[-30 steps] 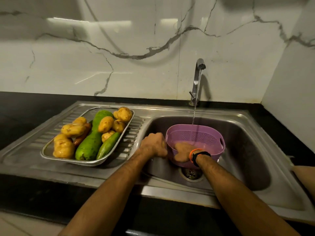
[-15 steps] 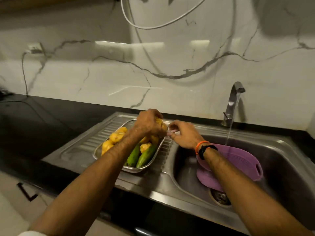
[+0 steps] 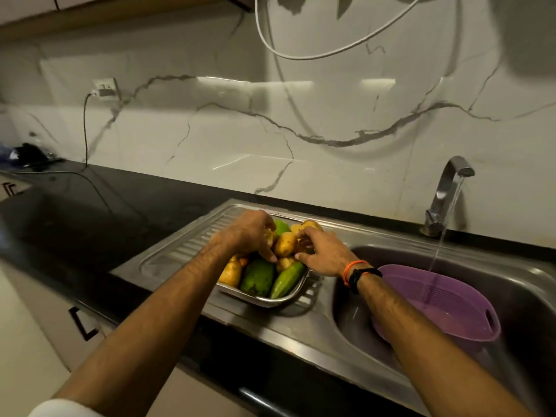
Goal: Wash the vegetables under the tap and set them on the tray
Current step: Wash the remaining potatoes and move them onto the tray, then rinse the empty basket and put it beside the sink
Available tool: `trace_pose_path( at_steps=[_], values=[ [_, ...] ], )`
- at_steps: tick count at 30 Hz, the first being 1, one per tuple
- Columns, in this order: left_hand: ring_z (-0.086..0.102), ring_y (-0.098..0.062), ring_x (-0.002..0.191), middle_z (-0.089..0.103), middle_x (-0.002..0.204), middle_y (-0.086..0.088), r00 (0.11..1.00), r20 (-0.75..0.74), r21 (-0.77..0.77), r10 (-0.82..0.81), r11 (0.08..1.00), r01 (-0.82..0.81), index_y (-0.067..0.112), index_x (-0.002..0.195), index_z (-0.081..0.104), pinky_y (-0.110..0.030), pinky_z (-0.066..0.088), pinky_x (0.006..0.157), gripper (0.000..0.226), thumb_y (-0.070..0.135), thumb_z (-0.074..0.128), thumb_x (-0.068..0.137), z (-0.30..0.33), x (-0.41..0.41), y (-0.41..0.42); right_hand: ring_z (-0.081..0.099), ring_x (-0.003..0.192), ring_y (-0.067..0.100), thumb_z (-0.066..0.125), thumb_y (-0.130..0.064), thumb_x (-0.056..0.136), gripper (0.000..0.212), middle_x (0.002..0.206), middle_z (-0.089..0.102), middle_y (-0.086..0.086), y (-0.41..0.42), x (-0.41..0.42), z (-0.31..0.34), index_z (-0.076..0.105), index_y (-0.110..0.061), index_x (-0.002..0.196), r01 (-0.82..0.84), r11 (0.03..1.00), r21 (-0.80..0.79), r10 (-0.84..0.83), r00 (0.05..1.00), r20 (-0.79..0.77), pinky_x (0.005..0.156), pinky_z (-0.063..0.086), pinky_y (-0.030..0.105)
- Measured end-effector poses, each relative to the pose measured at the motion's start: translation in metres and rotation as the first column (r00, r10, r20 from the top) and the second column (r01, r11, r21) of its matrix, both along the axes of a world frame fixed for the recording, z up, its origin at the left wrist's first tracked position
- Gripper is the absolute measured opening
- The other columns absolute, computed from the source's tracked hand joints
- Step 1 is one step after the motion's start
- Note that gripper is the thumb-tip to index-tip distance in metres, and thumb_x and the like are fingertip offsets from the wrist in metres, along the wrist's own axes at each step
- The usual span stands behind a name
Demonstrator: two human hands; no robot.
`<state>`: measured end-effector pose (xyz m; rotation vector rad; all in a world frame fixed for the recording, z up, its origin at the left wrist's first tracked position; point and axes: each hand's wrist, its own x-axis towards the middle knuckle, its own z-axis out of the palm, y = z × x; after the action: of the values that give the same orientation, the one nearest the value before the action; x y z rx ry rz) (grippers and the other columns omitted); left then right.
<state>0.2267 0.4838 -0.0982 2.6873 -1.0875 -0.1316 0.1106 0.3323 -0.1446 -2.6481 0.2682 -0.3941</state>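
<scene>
A marble wall (image 3: 331, 121) backs the black desk (image 3: 90, 212) and steel sink (image 3: 331, 326), where the tap (image 3: 445, 191) runs into a purple colander (image 3: 445, 302). On the drainboard, the tray (image 3: 264, 299) holds the vegetables (image 3: 258, 276). The left hand (image 3: 249, 233) and right hand (image 3: 325, 251) each curl over potatoes (image 3: 284, 243); a firm grip cannot be told.

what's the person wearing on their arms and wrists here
Both forearms are bare. The right wrist carries a thin orange band beside a black strap, possibly a watch. At the bottom edge, a bit of white sleeve shows on the left arm. No rings are visible.
</scene>
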Motion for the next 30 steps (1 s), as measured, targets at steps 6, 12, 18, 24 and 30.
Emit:
trace_pose_path(
  at_steps=[6, 12, 18, 24, 30],
  values=[
    [0.053, -0.023, 0.123, 0.058, 0.136, -0.003, 1.000, 0.028, -0.027, -0.012, 1.000, 0.013, 0.021, 0.139, 0.054, -0.033, 0.044, 0.096, 0.088, 0.039, 0.091, 0.062, 0.001, -0.003, -0.003, 0.060, 0.108, 0.015, 0.070, -0.021, 0.086, 0.045, 0.118, 0.063, 0.001, -0.003, -0.007, 0.004, 0.054, -0.016, 0.128, 0.002, 0.996, 0.092, -0.006, 0.999, 0.050, 0.090, 0.047, 0.023],
    [0.053, -0.020, 0.125, 0.058, 0.136, -0.004, 0.994, 0.068, -0.238, -0.080, 0.967, 0.094, 0.015, 0.134, 0.056, -0.028, 0.043, 0.100, 0.064, 0.029, 0.083, 0.078, 0.018, -0.028, -0.036, 0.060, 0.101, 0.009, 0.069, -0.019, 0.087, 0.039, 0.110, 0.063, -0.004, -0.035, -0.034, 0.024, 0.058, -0.015, 0.124, 0.050, 0.990, 0.132, -0.064, 0.993, 0.101, 0.089, 0.045, 0.018],
    [0.061, -0.016, 0.113, 0.065, 0.127, 0.000, 0.978, -0.032, -0.293, -0.204, 0.938, 0.186, 0.018, 0.127, 0.062, -0.031, 0.049, 0.098, 0.057, 0.033, 0.084, 0.076, -0.005, -0.079, -0.111, 0.068, 0.090, 0.013, 0.070, -0.013, 0.086, 0.023, 0.098, 0.071, 0.001, -0.104, -0.104, 0.016, 0.069, -0.012, 0.108, 0.227, 0.954, 0.195, -0.242, 0.968, 0.059, 0.083, 0.051, 0.017],
    [0.063, -0.018, 0.108, 0.067, 0.121, -0.004, 0.942, -0.137, -0.123, -0.306, 0.949, 0.291, 0.016, 0.124, 0.064, -0.029, 0.050, 0.094, 0.054, 0.036, 0.082, 0.077, -0.073, -0.124, -0.185, 0.068, 0.078, 0.010, 0.070, -0.009, 0.084, 0.017, 0.089, 0.074, 0.000, -0.167, -0.178, -0.038, 0.071, -0.014, 0.100, 0.419, 0.883, 0.212, -0.400, 0.908, -0.128, 0.077, 0.053, 0.016],
    [0.060, -0.018, 0.116, 0.065, 0.126, -0.003, 0.907, -0.204, 0.008, -0.369, 0.926, 0.378, 0.014, 0.127, 0.063, -0.026, 0.046, 0.099, 0.049, 0.031, 0.076, 0.083, -0.133, -0.145, -0.237, 0.065, 0.077, 0.012, 0.061, -0.003, 0.083, 0.019, 0.089, 0.073, 0.004, -0.202, -0.205, -0.090, 0.067, -0.017, 0.092, 0.513, 0.829, 0.224, -0.452, 0.849, -0.273, 0.084, 0.056, 0.027]
  ],
)
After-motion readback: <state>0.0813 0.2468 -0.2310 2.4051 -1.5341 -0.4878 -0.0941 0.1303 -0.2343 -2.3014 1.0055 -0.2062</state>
